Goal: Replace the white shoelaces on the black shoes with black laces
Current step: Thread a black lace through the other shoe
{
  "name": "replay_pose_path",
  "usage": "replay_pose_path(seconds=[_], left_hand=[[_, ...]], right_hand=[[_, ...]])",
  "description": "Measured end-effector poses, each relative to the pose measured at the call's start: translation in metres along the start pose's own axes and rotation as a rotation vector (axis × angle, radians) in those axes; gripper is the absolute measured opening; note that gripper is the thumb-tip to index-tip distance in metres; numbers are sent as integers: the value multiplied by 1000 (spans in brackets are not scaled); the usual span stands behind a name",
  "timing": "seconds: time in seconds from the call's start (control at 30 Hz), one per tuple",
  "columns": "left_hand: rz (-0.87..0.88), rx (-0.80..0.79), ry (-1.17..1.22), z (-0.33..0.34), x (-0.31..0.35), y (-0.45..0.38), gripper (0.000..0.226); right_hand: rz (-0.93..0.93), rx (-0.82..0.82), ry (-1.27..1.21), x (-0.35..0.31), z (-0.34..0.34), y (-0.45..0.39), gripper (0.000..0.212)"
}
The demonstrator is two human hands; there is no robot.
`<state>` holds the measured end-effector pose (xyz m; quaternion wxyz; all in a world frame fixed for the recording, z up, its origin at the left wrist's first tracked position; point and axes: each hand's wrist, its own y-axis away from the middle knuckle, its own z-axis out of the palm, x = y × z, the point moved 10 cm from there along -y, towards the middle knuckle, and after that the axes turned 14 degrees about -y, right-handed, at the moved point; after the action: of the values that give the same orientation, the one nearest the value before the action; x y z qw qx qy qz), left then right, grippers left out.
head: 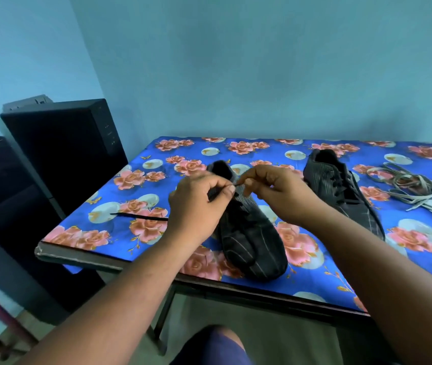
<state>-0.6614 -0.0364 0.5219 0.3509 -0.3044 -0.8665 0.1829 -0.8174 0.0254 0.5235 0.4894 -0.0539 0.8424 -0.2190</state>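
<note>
A black shoe [251,243] lies on the table in front of me, toe toward me. My left hand [199,204] pinches a black lace [141,217] above the shoe's upper eyelets. One end of that lace trails left across the cloth. My right hand [275,191] pinches the lace's tip between thumb and forefinger, close to my left fingertips. A second black shoe [341,191] with a black lace in it lies to the right. The white laces [417,188] sit in a loose pile at the far right.
The table [83,259] is covered with a blue flowered cloth and its front edge is near me. Black speaker cabinets [62,143] stand to the left of the table. My knee [215,343] shows below the table edge.
</note>
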Motion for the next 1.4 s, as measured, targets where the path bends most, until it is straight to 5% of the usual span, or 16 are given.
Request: replay_pose_path(seconds=[0.23, 0.53, 0.9, 1.03, 1.13, 1.4], left_hand=[[-44, 55, -407, 4, -1, -23, 13], [-3, -52, -524, 15, 4, -26, 13], [-54, -129, -330, 38, -7, -26, 11], [-36, -156, -163, 45, -14, -26, 17], [34, -154, -6, 50, -25, -17, 42], [-9, -117, 66, 53, -34, -11, 47]], right_hand=[[-72, -25, 262, 28, 21, -25, 35], [-102, 87, 5, 53, 6, -18, 25], [51, 173, -330, 66, -6, -10, 16], [53, 233, -327, 63, -8, -7, 14], [61, 244, -376, 62, -10, -9, 6], [92, 227, -284, 61, -4, -6, 9]])
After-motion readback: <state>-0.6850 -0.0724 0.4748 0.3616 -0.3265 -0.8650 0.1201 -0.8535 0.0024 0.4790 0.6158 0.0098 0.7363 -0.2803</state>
